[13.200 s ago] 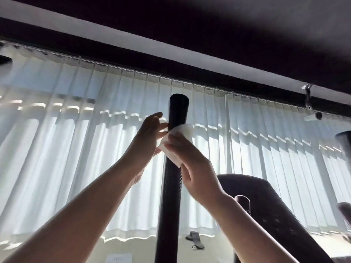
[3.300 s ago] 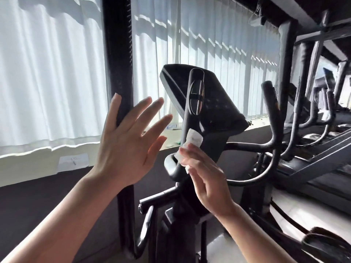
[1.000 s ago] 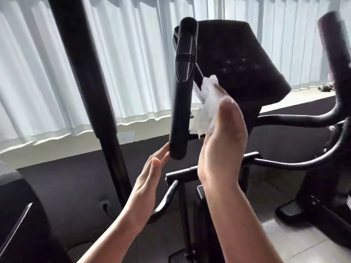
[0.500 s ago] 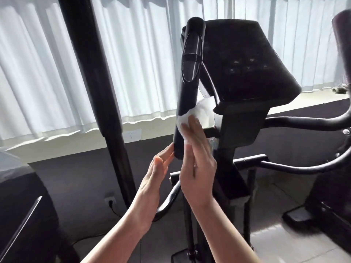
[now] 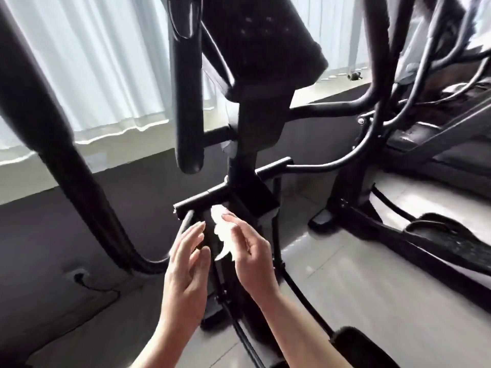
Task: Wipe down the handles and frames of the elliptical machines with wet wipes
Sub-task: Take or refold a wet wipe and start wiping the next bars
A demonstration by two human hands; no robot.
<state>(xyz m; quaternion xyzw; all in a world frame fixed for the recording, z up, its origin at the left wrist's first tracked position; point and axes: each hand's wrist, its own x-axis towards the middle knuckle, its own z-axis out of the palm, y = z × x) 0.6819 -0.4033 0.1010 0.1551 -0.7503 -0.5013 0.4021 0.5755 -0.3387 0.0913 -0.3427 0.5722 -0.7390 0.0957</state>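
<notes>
- The wipe (image 5: 223, 235), white and crumpled, sits just below the crossbar (image 5: 206, 200) of the elliptical, low on the frame.
- The right hand (image 5: 248, 251) pinches the wipe between thumb and fingertips; the top of the wipe appears to touch the post (image 5: 247, 166) just under the crossbar, though blur makes contact uncertain.
- The left hand (image 5: 187, 264) hovers just left of the wipe, fingers straight and spread, holding nothing; it is close to the thin tube running down from the crossbar's left end, and I cannot tell whether it touches it.
- Above the crossbar hangs the grip (image 5: 187, 83), its rounded end just clear of the bar; right of that sits the console (image 5: 255, 41).
- Left of the crossbar a thick swing arm (image 5: 42, 112) sweeps down to the floor; right of it lie pedals (image 5: 451, 240) and more machines (image 5: 438, 75).
- Progress, as a judgement: the work is at the lower frame of this machine. No surface shows wetness, so what is finished cannot be read. The crossbar, post, pedal rails and the neighbouring machines likely remain.
</notes>
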